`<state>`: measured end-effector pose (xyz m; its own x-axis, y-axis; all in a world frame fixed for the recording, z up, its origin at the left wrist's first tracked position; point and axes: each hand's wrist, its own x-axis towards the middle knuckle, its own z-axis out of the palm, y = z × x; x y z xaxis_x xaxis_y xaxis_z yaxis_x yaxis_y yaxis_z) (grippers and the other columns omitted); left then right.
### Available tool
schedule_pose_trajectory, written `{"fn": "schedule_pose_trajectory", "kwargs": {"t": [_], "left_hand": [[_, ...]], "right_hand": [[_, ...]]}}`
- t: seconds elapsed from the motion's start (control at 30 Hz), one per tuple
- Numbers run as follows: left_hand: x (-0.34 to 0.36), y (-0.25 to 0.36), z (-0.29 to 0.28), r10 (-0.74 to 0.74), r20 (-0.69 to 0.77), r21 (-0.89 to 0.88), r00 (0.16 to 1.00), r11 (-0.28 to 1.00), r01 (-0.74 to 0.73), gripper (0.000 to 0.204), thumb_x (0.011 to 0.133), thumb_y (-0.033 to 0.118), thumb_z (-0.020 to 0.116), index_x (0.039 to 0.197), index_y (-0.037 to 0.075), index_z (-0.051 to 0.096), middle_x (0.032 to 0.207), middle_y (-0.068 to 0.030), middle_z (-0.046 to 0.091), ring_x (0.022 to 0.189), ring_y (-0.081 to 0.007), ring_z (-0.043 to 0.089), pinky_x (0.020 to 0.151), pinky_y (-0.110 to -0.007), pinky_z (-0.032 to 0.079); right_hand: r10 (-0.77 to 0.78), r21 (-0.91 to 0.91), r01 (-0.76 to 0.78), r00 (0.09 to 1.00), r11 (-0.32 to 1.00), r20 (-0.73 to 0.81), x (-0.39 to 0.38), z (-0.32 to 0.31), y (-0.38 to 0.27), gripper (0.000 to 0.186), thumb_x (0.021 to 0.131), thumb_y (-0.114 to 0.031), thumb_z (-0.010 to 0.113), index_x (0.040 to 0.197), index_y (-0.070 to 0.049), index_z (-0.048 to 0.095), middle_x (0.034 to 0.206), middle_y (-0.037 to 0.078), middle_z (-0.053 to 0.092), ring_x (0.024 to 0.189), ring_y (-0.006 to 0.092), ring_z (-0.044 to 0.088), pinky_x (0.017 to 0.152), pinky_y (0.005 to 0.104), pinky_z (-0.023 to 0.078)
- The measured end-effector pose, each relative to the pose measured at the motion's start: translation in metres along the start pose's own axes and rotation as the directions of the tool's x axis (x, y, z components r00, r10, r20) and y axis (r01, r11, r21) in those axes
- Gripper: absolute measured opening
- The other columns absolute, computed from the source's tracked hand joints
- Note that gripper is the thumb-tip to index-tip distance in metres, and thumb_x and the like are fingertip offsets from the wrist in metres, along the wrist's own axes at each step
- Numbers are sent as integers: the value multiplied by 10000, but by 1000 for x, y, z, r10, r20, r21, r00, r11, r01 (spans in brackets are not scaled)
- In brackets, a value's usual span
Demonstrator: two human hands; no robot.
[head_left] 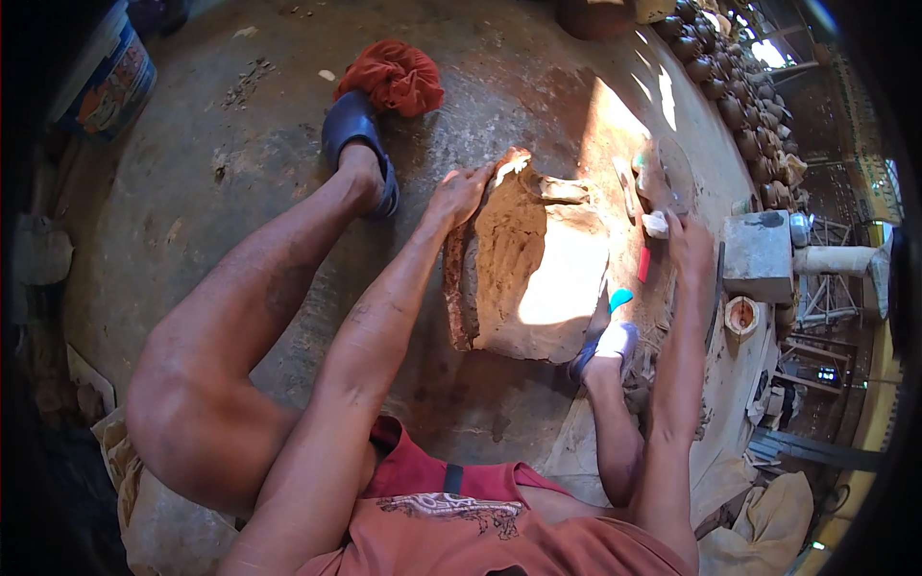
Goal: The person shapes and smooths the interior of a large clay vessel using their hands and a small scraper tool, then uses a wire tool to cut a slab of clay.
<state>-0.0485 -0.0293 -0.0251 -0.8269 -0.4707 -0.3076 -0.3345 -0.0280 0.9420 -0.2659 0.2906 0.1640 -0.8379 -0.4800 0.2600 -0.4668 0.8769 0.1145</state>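
Between my feet stands a broad, clay-covered block (495,259), brown on top with a rough reddish left side. Strong sunlight washes out its right part. My left hand (459,196) grips the block's far left edge, fingers closed over the rim. A curled, pale strip (562,190) lies at its far edge. To the right, my right hand (689,242) has its fingertips closed on a small white lump (656,225), whose kind I cannot make out. Just beyond it is a clear, rounded container (665,178).
Beside the block lie a red-handled tool (643,261) and a teal piece (620,300). Blue clogs (355,130) are on my feet. A red cloth (392,79) lies beyond the left one. A bucket (110,82) is far left; stacked round pots (735,106) and a grey box (759,254) are right.
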Motion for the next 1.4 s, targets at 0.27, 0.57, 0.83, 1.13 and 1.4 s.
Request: {"fn": "schedule_pose_trajectory", "kwargs": {"t": [0.27, 0.57, 0.83, 1.13, 1.4], "left_hand": [[-12, 5, 9, -43, -40, -46, 998, 998, 41, 623, 1063, 550, 413, 1383, 62, 632, 1304, -150, 700, 1217, -237, 635, 1057, -358, 429], [-35, -7, -9, -89, -182, -137, 979, 988, 65, 657, 1030, 599, 411, 1263, 43, 672, 1243, -223, 698, 1238, -381, 623, 1032, -435, 442], [-42, 6, -3, -44, -205, -64, 978, 997, 31, 619, 1046, 544, 388, 1233, 29, 677, 1211, -237, 704, 1223, -400, 628, 1028, -446, 451], [-36, 7, -2, -53, -192, -133, 980, 991, 27, 610, 1036, 523, 406, 1171, 4, 695, 1191, -269, 695, 1207, -427, 627, 1012, -452, 464], [-37, 17, 9, -40, -255, -36, 966, 999, 32, 595, 1027, 511, 420, 1157, 1, 698, 1170, -297, 687, 1185, -471, 616, 1015, -488, 460]], "right_hand": [[642, -530, -459, 732, 713, 229, -220, 18, 224, 571, 945, -534, 599, 1210, -44, 722, 1248, 241, 686, 1151, 405, 663, 945, 568, 520], [-274, 325, 316, 947, 891, -168, -39, 28, -66, 303, 1024, -181, 555, 1195, 39, 674, 1224, 220, 692, 1079, 379, 684, 938, 434, 545], [-603, -198, 671, 734, 714, 313, -17, 92, -199, 409, 932, -176, 495, 1256, 29, 638, 1129, 155, 690, 1270, 325, 582, 1154, 748, 257], [-678, -56, 707, 696, 705, 238, -21, 56, -177, 466, 911, -223, 508, 1304, -6, 631, 1393, 181, 615, 1495, 426, 348, 1198, 780, 59], [-773, -46, 778, 627, 626, 91, -6, 94, -125, 574, 862, -349, 608, 1331, -22, 659, 1460, 124, 598, 1524, 445, 284, 1185, 779, 66]]}}
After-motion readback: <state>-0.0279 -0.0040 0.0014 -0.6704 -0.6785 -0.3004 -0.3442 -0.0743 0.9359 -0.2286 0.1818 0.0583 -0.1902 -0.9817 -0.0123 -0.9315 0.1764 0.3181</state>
